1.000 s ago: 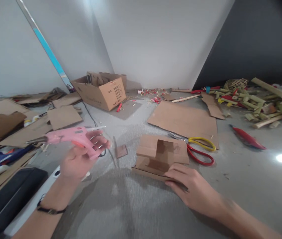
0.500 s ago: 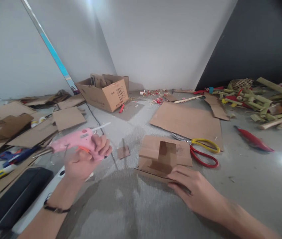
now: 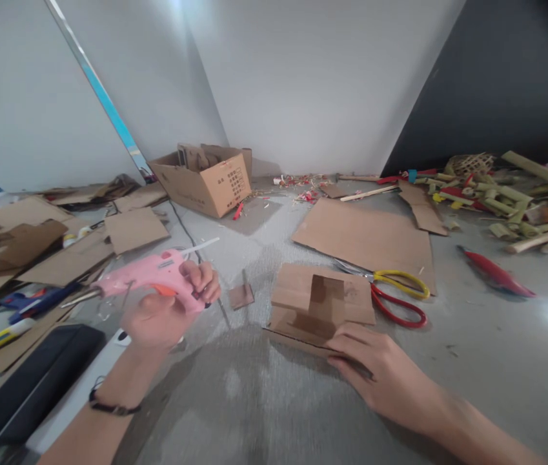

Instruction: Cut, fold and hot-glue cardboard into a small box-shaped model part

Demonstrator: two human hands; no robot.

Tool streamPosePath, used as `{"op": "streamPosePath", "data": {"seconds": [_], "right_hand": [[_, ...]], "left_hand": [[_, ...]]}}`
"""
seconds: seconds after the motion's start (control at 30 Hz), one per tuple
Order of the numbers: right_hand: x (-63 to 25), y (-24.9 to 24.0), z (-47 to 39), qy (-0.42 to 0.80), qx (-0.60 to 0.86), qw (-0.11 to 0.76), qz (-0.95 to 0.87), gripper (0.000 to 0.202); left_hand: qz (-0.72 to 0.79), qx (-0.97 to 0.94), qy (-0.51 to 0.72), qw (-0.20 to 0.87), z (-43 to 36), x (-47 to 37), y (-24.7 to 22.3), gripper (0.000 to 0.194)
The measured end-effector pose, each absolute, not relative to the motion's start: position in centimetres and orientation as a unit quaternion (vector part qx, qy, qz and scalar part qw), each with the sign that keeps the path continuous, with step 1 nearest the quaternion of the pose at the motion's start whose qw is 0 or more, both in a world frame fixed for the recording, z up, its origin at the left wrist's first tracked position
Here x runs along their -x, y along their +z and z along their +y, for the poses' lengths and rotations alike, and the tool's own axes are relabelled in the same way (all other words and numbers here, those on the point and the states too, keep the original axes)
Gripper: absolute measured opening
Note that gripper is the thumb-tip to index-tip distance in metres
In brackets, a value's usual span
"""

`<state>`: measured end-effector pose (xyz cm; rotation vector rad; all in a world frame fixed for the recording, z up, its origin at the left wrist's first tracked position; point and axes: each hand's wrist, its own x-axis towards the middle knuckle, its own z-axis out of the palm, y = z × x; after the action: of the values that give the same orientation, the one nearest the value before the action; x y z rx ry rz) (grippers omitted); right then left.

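My left hand (image 3: 172, 307) is closed around the handle of a pink glue gun (image 3: 142, 274) with an orange trigger. Its nozzle points left, and a pale glue stick (image 3: 201, 245) sticks out of its back. The fingers of my right hand (image 3: 370, 358) pinch the near wall of a small cardboard box (image 3: 288, 316), which has a rectangular cut-out in its far side. Just right of the box lie scissors (image 3: 399, 300) with one yellow and one red handle loop. A small brown cardboard square (image 3: 241, 296) rests between my hands.
A larger cardboard box (image 3: 206, 184) stands at the back. Flat cardboard (image 3: 365, 239) lies beyond the small box. Bamboo pieces (image 3: 510, 200) and a red pointed tool (image 3: 496, 274) are at right. On the left are a black case (image 3: 36, 381), a blue glue gun (image 3: 36, 300) and cardboard scraps (image 3: 135, 229).
The whole view has shifted very slightly. My left thumb covers a little more of the orange trigger area; both hands keep their holds on the glue gun and the box.
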<state>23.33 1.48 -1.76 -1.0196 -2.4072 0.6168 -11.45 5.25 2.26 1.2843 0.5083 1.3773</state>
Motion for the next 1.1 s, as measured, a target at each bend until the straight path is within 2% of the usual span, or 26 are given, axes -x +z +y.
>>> {"op": "streamPosePath", "data": {"seconds": [0.13, 0.37, 0.8, 1.1], "right_hand": [[-23.4, -1.9, 1.5, 0.222, 0.369, 0.221, -0.875, 0.017], [-23.4, -1.8, 1.5, 0.220, 0.368, 0.225, -0.875, 0.017], [-23.6, -2.1, 1.5, 0.232, 0.366, 0.215, -0.875, 0.018], [-23.4, -2.0, 1.6, 0.233, 0.361, 0.213, -0.878, 0.017]], "left_hand": [[0.213, -0.549, 0.576, 0.567, 5.3, 11.7, 2.0, 0.033], [0.213, -0.545, 0.585, 0.561, 5.3, 11.5, 1.8, 0.026], [0.229, -0.536, 0.577, 0.571, 5.2, 11.3, 2.2, 0.031], [0.259, -0.550, 0.609, 0.510, 5.4, 10.8, 1.4, 0.039]]}}
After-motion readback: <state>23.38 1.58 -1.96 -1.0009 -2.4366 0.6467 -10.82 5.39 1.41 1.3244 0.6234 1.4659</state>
